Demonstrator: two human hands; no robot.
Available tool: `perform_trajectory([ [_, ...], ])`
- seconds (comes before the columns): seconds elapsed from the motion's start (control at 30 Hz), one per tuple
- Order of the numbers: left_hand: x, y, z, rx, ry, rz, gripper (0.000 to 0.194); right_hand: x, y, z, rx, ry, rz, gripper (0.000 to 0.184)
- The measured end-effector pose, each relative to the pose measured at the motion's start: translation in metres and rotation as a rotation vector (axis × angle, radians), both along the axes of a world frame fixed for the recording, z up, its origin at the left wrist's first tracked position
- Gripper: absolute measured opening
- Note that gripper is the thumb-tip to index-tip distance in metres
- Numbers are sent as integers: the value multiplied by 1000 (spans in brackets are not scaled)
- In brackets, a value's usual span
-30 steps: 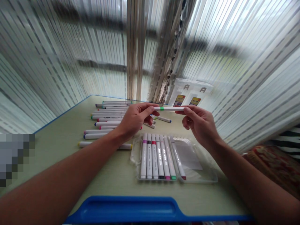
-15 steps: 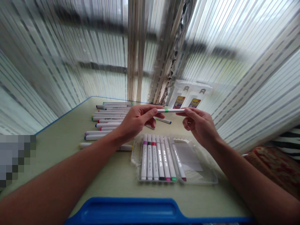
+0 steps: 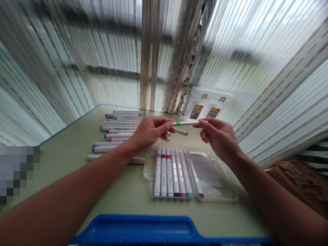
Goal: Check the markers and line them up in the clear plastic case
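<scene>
A white marker with a green band point(image 3: 188, 123) is held level above the table between my two hands. My left hand point(image 3: 153, 131) pinches its left end, close to the green band. At the other end, the thumb and fingers of my right hand point(image 3: 216, 131) are closed on the white barrel. Below them lies an opened clear plastic case point(image 3: 228, 194). Several white markers point(image 3: 170, 177) stand side by side in its left half, and one marker with a dark red end point(image 3: 196, 177) lies slanted near the hinge.
Several loose markers point(image 3: 116, 131) lie in rows on the pale table point(image 3: 64, 174), partly behind my left hand and forearm. Two clear packages with yellow labels point(image 3: 205, 102) stand at the back by the striped curtain point(image 3: 115, 51). A blue tray edge point(image 3: 143, 230) runs along the front.
The marker has shifted slightly left and down, its green band now nearer my left fingers. My right hand sits a little farther left along the barrel. The case has not changed.
</scene>
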State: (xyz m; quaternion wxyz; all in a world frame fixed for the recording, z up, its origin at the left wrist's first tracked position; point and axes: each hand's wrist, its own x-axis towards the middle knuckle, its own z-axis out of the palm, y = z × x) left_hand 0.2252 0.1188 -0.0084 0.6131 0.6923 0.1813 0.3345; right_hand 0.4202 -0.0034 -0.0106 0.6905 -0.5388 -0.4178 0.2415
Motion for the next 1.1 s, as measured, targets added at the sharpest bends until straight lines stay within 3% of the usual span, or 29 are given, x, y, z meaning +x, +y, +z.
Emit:
perform_trajectory([
  [0.27,1,-1,0,73,50,1,19,-4,-2,-3,-17,-84,36,24],
  [0.77,2,-5,-8,178,99,-65,24,-20,-8,3,-106,-581,-39,23],
  [1.1,4,-14,-10,276,100,-99,27,-20,-8,-2,-117,-690,-31,25],
])
